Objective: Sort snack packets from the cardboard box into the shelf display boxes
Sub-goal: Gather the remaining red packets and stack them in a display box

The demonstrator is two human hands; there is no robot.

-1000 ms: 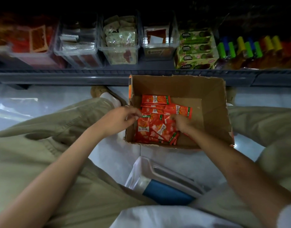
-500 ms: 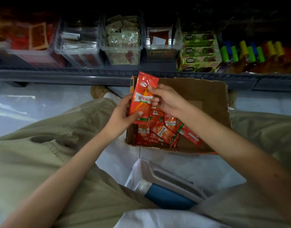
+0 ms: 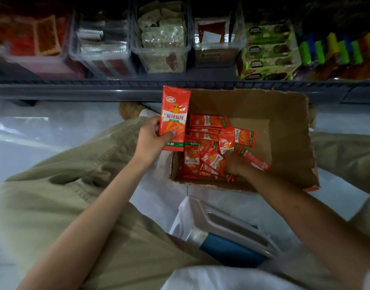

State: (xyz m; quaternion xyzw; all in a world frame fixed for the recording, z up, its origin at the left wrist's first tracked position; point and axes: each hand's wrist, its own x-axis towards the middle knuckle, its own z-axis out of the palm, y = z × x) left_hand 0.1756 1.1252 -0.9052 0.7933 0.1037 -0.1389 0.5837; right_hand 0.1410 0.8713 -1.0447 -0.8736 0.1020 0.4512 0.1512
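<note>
On my feed the glossy red-orange foil snack packet (image 3: 174, 120), a flat oblong with a green strip at its lower edge, stands upright with its printed face to the camera, just over the left wall of the open brown cardboard box (image 3: 284, 126). The person's left hand (image 3: 149, 140) grasps it by the lower half, thumb laid across the front and fingers wrapped behind, the forearm reaching forward over a khaki trouser leg (image 3: 60, 197). The right hand (image 3: 235, 164) is down inside the box, palm down, its fingers buried in the loose heap of matching red foil packets (image 3: 207, 151); I cannot tell whether they are gripping one. The heap fills the box's left half, and bare corrugated board shows on the right, the rim torn and ragged. The box sits on the pale, shiny floor (image 3: 33, 130) against the dark grey metal shelf edge (image 3: 75, 88). On the shelf beyond stands a row of clear plastic display boxes (image 3: 163, 59) with packets in them. Near the person's lap lies a white plastic bin with a blue part (image 3: 228, 229).
</note>
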